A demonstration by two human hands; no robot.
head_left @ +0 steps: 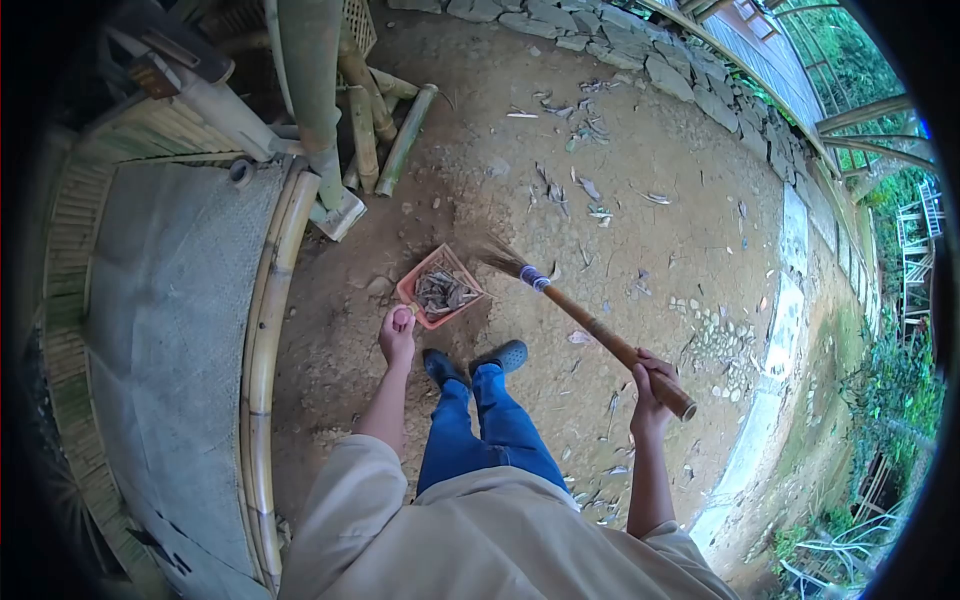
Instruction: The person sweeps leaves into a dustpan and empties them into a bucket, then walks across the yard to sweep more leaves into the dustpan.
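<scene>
Left hand (pixel 397 335) is curled tight around the handle of an orange dustpan (pixel 441 287) full of dry leaves, down on the dirt just past the blue shoes (pixel 475 362). Right hand (pixel 650 383) is closed around the near end of a broom (pixel 580 315), whose bristles touch the dustpan's right edge. Bamboo poles (pixel 375 125) lean far left. More leaves (pixel 580 190) lie farther off.

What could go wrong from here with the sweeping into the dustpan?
1. The dustpan already holds a pile of leaves; more sweeping with the broom may push some out over its rim.
2. The left hand grips only the handle end, so the pan could tip.
3. The right hand holds the broom near its far end, one-handed, giving loose control; leaves may scatter.
</scene>
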